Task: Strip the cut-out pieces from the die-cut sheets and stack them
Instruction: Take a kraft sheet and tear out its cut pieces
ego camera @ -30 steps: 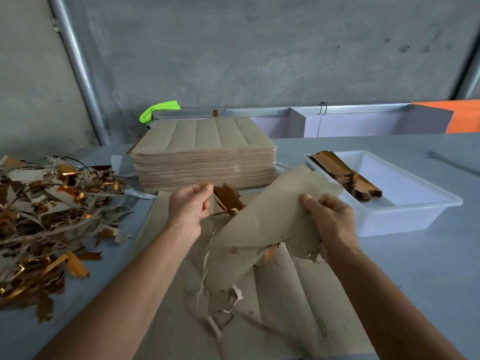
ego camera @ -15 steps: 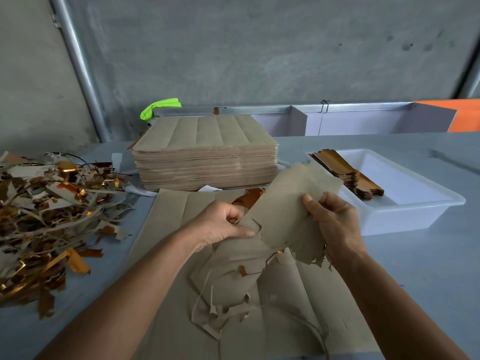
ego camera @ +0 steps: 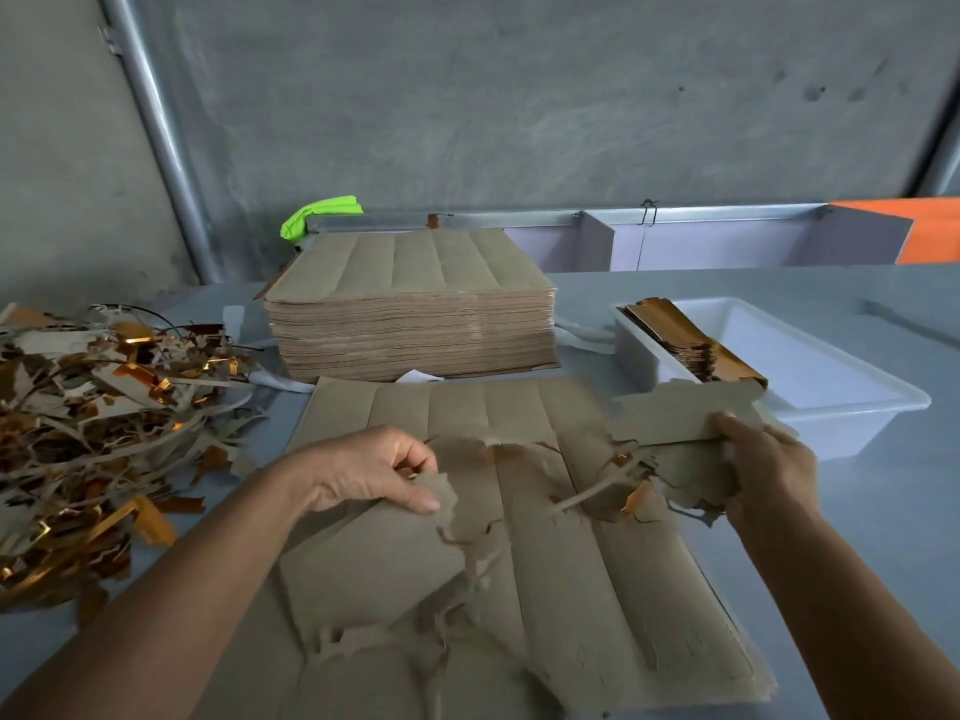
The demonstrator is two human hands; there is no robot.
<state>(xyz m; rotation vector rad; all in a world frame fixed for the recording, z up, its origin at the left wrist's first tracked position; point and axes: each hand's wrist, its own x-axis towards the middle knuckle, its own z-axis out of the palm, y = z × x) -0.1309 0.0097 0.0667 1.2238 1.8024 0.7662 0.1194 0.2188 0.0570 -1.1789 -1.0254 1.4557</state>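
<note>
My left hand [ego camera: 371, 470] pinches the torn upper edge of a brown piece of die-cut sheet [ego camera: 374, 558] that hangs low over the table. My right hand [ego camera: 763, 470] grips a separate brown cut-out piece [ego camera: 685, 415] with ragged trim hanging under it, near the white tub [ego camera: 852, 407]. Both are held over flat die-cut sheets [ego camera: 597, 589] lying on the table in front of me. A tall stack of uncut sheets [ego camera: 415, 309] stands behind. Finished gold-brown pieces [ego camera: 685, 340] lie stacked at the tub's left end.
A heap of brown and gold scrap strips [ego camera: 98, 423] covers the table's left side. A green cloth [ego camera: 322, 213] lies behind the tall stack. Grey partition walls [ego camera: 701, 241] and an orange panel [ego camera: 919, 228] run along the back of the table.
The sheet has torn in two. My left hand has dropped down and left with one part, while my right hand has carried the other part right toward the tub.
</note>
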